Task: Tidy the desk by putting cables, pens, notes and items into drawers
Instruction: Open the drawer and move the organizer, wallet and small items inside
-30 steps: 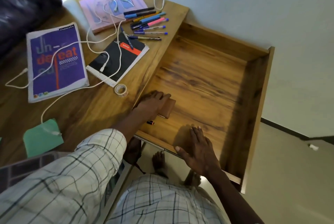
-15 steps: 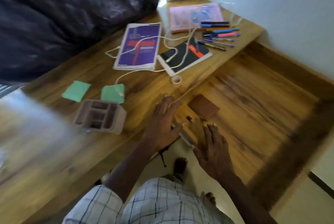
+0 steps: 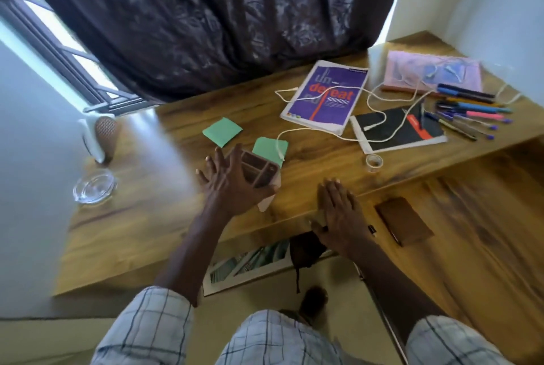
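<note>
A compartmented organiser [image 3: 260, 171] stands near the front of the surface [image 3: 153, 211]. The left hand [image 3: 232, 188] covers it with fingers spread wide, and whether they grip it I cannot tell. Just beyond lie two green notes [image 3: 222, 131], one under the end of a white cable [image 3: 300, 129]. The right hand [image 3: 338, 214] lies flat on the near edge, fingers straight. To its right, a brown wallet [image 3: 404, 222] sits in the open drawer [image 3: 477, 217]. Pens [image 3: 468, 111] lie far right.
</note>
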